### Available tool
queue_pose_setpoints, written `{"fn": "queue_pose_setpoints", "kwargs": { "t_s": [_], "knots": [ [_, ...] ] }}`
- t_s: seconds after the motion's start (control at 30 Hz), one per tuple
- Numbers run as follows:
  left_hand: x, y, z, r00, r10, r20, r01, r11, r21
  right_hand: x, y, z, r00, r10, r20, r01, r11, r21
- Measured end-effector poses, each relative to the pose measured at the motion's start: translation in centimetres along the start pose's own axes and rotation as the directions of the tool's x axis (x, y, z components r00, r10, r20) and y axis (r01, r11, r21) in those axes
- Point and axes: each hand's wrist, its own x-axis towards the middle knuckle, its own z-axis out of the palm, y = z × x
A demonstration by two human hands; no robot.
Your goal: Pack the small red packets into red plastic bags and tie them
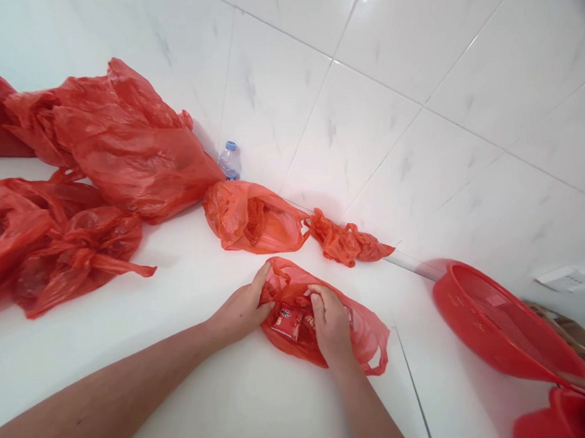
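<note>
Left hand (246, 308) pinches bag (367, 331) at its left end, right hand (333, 320) curls over the middle, grip unclear; bag lies on table (210, 393), packets (286, 322) inside: best steady the rim, ease thin film gently.

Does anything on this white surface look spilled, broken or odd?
Nothing stands out as spilled or broken. The large red bag is crumpled, but thin plastic often is. The bottle looks upright, and small packets show in the handled bag between left hand and right hand.
</note>
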Motion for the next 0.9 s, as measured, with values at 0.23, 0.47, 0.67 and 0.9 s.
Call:
{"fn": "queue_pose_setpoints", "kwargs": {
  "t_s": [0.23, 0.47, 0.67, 0.9],
  "knots": [
    [0.1, -0.1, 0.1, 1.000, 0.004, -0.012, -0.003, 1.000, 0.024, -2.4, -0.4, -0.1, 0.905, -0.359, 0.228, 0.399, 0.903, -0.159],
    [0.4, -0.1, 0.1, 1.000, -0.013, -0.011, 0.013, 0.998, 0.056, -2.4, -0.5, -0.1, 0.918, -0.371, 0.143, 0.386, 0.917, -0.102],
    [0.3, -0.1, 0.1, 0.999, -0.041, -0.012, 0.042, 0.996, 0.075, -2.3, -0.1, -0.9, 0.979, -0.145, -0.141, 0.143, 0.989, -0.029],
    [0.2, 0.3, -0.2, 1.000, -0.014, -0.002, 0.015, 0.999, 0.031, -2.3, 0.1, -1.1, 0.994, -0.070, -0.087, 0.057, 0.988, -0.145]
  ]
}}
